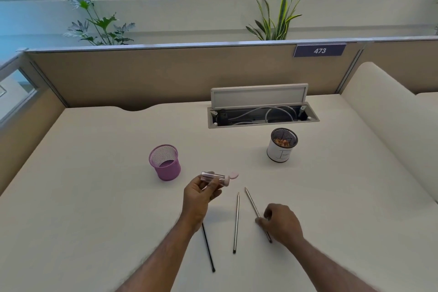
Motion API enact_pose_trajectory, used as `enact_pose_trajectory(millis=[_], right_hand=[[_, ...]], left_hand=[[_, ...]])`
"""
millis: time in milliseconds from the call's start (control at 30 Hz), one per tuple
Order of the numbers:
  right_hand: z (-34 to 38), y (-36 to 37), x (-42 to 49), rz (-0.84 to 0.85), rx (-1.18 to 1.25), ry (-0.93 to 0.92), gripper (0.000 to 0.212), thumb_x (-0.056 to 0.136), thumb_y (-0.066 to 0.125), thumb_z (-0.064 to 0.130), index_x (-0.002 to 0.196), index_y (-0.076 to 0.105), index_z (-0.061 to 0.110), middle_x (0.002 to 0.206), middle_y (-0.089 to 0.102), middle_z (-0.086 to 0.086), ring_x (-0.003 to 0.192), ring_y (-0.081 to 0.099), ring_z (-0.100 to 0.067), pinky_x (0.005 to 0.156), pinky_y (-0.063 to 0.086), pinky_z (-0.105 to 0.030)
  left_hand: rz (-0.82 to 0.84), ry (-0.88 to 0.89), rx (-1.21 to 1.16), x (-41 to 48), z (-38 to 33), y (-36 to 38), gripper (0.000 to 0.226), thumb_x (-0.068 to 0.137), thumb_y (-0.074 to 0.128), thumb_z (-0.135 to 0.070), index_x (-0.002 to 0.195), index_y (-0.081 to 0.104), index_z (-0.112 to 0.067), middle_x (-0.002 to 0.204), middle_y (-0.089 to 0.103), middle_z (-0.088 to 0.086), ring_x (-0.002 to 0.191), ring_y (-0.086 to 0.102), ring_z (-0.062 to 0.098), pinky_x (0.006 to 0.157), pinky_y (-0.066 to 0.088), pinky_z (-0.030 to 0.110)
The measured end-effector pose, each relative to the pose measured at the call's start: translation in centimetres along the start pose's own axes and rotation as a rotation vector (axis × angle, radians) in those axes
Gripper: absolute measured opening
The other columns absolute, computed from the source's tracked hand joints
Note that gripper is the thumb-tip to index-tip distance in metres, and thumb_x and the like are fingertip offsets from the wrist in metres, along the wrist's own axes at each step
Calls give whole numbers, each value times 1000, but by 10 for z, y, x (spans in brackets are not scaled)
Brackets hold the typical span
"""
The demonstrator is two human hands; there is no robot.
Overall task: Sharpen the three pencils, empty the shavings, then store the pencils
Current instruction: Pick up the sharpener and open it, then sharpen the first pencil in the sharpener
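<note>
My left hand [201, 194] holds a clear tube-shaped sharpener [214, 178] on its side, its pink cap [234, 175] flipped open to the right. Three pencils lie on the white desk [94, 197]. The right pencil [251, 201] is under the fingers of my right hand [282, 223], which closes around its lower part. The middle pencil [236, 223] lies free between my hands. The left, dark pencil [208, 248] lies partly hidden under my left wrist. A pink mesh cup [165, 162] stands empty to the left. A white cup [282, 144] at the right holds shavings.
An open cable hatch [260, 111] with its lid raised sits in the desk behind the white cup. A tan partition [142, 73] closes the back, and a raised white ledge [391, 125] runs along the right side.
</note>
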State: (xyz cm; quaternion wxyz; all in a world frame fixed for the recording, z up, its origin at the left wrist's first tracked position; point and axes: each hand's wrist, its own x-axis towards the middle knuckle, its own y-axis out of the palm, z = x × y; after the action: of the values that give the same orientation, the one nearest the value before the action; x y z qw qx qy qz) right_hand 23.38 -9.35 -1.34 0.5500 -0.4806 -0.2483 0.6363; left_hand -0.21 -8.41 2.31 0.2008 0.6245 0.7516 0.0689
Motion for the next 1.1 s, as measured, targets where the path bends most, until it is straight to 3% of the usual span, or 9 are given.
enact_pose_trajectory(millis=[167, 233, 300, 400, 467, 633, 833, 1100], right_hand=[[8, -1, 5, 44, -14, 19, 14, 81, 66, 33, 73, 60, 23, 85, 68, 3, 74, 67, -19, 65, 55, -29], [9, -1, 6, 28, 47, 29, 12, 78, 64, 27, 69, 61, 20, 77, 69, 2, 64, 67, -19, 54, 54, -28], [11, -4, 6, -12, 290, 27, 9, 76, 66, 19, 69, 65, 13, 67, 69, -1, 52, 65, -18, 44, 54, -31], [19, -18, 3, -27, 688, -22, 5, 81, 66, 1, 85, 67, 3, 65, 72, -9, 54, 69, -22, 61, 61, -45], [24, -29, 0, -48, 777, -108, 14, 84, 63, -3, 97, 69, 2, 68, 72, -9, 55, 67, -22, 64, 60, -42], [33, -43, -18, -55, 764, -321, 25, 86, 65, -3, 93, 75, 19, 74, 73, -5, 63, 64, -16, 61, 55, -27], [44, -45, -27, -86, 703, -403, 25, 83, 69, 0, 90, 77, 23, 74, 72, -5, 64, 63, -25, 64, 55, -46], [47, -48, -29, -112, 670, -428, 26, 83, 70, 2, 90, 77, 26, 75, 73, 1, 64, 63, -21, 65, 54, -48]], left_hand=[[-17, 18, -8, 3, -2, -4, 43, 74, 76, -25, 111, 65, -7, 104, 75, 11, 98, 71, 23, 76, 57, 27], [-18, 21, -8, 3, -2, -5, 40, 77, 74, -21, 112, 64, -6, 103, 76, 7, 100, 71, 21, 77, 57, 27], [-24, 26, -11, 3, -4, -6, 40, 77, 74, -22, 113, 63, -7, 106, 75, 10, 100, 71, 22, 77, 57, 27], [-25, 18, -15, 3, -8, -7, 35, 81, 71, -25, 111, 63, -10, 107, 75, 8, 100, 72, 21, 75, 57, 27], [-41, -6, -52, 4, -9, -9, 22, 91, 64, -17, 112, 61, -12, 104, 75, 6, 98, 72, 18, 73, 56, 27], [-59, -67, -123, 5, -15, -8, 11, 97, 57, -19, 102, 65, -14, 97, 74, 6, 90, 71, 14, 72, 54, 28], [-34, -75, -180, 3, -16, -4, 18, 97, 56, -22, 98, 65, -6, 91, 74, 8, 84, 70, 14, 70, 56, 24], [-7, -84, -93, -4, -18, -3, 21, 88, 63, -32, 96, 67, -13, 96, 76, 9, 88, 71, 14, 71, 55, 25]])
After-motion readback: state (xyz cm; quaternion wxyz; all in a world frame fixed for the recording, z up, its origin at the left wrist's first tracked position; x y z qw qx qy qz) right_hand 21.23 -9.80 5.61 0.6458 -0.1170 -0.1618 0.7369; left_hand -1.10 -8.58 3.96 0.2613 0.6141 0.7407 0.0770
